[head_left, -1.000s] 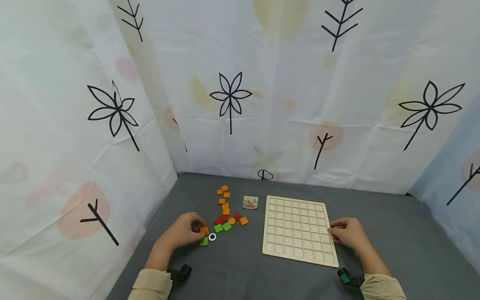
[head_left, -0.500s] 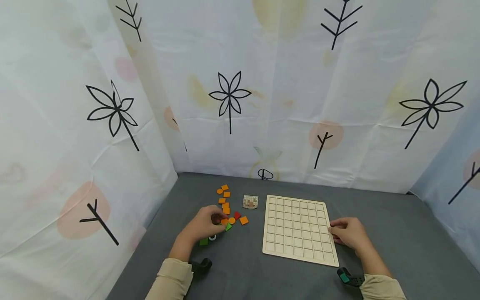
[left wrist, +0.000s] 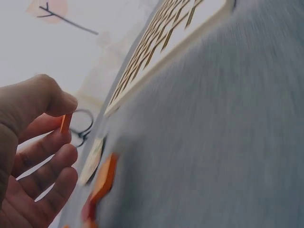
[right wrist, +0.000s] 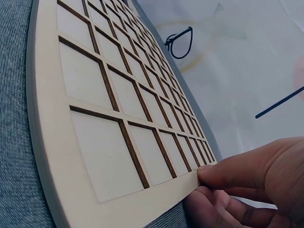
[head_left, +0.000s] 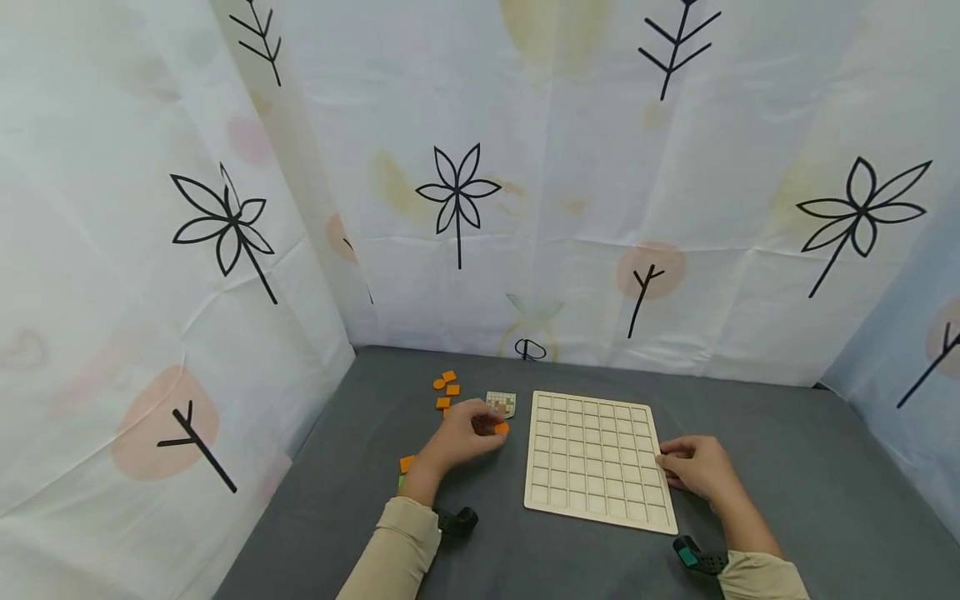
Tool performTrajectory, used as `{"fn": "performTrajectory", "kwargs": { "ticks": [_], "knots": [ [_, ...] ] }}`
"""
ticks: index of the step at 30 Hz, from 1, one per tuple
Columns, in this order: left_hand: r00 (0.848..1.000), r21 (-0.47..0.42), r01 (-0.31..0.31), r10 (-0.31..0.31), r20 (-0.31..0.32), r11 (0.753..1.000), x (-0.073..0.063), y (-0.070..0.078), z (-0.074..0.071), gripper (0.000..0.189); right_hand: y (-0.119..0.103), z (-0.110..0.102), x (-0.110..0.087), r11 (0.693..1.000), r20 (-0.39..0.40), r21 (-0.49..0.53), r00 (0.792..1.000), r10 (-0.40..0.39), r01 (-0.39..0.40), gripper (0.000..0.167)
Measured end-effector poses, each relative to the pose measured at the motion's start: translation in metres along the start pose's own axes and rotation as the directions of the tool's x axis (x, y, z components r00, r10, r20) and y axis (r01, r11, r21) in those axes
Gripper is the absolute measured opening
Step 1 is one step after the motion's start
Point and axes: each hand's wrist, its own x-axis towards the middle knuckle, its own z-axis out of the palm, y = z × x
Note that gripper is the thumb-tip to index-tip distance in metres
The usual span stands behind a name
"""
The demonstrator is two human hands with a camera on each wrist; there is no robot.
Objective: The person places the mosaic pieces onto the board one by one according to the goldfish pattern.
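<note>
My left hand [head_left: 463,437] pinches a small orange game piece [head_left: 501,428] between thumb and forefinger, above the table just in front of the small patterned card [head_left: 510,402]. The left wrist view shows the orange piece [left wrist: 65,122] edge-on, with the other fingers loosely bent below it. To the right lies a wooden grid board [head_left: 596,458] with square cells. My right hand [head_left: 697,467] grips its right edge; in the right wrist view the thumb [right wrist: 232,171] lies on the rim of the board [right wrist: 47,109] and fingers bend underneath. Several loose pieces are hidden behind my left hand and forearm.
Several orange pieces [head_left: 444,403] lie at the back left of the grey table [head_left: 570,554]. Another orange piece [head_left: 407,464] lies beside my left wrist, with a bit of green showing. A patterned cloth [head_left: 555,167] hangs behind the table.
My left hand has moved right and farther back over the loose pieces, carrying an orange piece to the front of the card. The right hand and board have stayed put.
</note>
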Motion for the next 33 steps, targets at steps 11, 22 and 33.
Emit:
{"fn": "performTrajectory", "kwargs": {
  "ticks": [11,22,33],
  "knots": [
    [1.000,0.008,0.007,-0.007,0.007,1.000,0.036,0.002,0.045,0.021,0.003,0.002,0.000,1.000,0.009,0.019,1.000,0.005,-0.006,0.035],
    [0.998,-0.001,0.048,-0.048,0.046,0.999,0.050,0.009,0.063,0.023,0.001,0.002,-0.001,1.000,0.003,0.015,1.000,0.011,-0.011,0.036],
    [0.998,-0.009,0.054,-0.054,0.034,0.998,0.051,0.008,0.067,0.021,0.003,0.000,0.001,1.000,0.000,0.012,1.000,0.007,-0.007,0.035]
  ]
}}
